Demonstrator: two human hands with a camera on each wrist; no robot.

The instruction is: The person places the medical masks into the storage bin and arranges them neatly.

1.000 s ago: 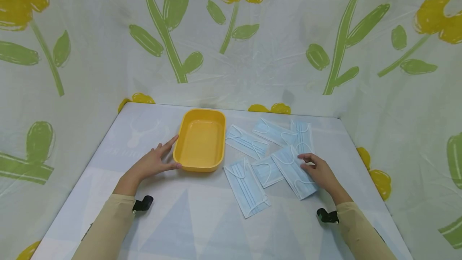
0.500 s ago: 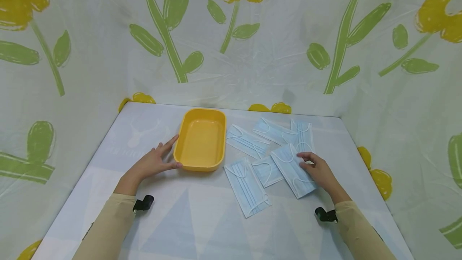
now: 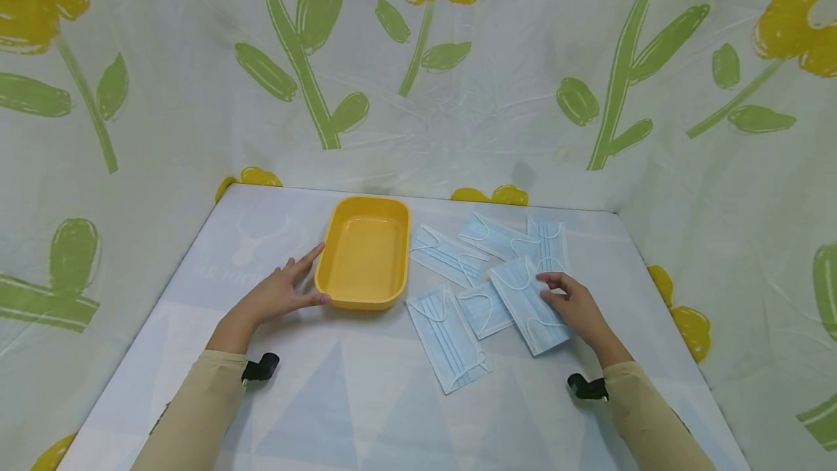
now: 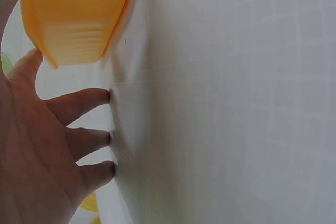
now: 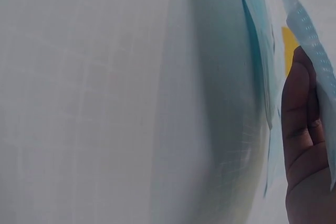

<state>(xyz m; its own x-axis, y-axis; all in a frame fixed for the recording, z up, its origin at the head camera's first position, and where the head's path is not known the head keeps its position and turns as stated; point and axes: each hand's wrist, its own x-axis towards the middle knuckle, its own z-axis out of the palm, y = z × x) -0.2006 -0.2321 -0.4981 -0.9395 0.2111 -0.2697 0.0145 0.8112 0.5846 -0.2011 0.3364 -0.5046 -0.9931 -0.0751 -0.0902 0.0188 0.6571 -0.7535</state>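
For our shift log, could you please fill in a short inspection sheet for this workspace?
Surface: pale table with a triangle pattern.
Tray: yellow, upright, no mask in it.
Masks: six, light blue, right of the tray, some overlapping.
Clutter: nothing seen.
Left grip: fingers spread, touching the tray's side.
Right grip: pinching the edge of one mask; that edge is raised, whether the whole mask is off the table cannot be told.
Cables: nothing seen.
Surroundings: flowered cloth behind and at both sides.

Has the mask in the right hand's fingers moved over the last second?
Yes, slightly: in the head view, the mask has shifted left, toward the unmoved yellow tray, and a little up the picture.
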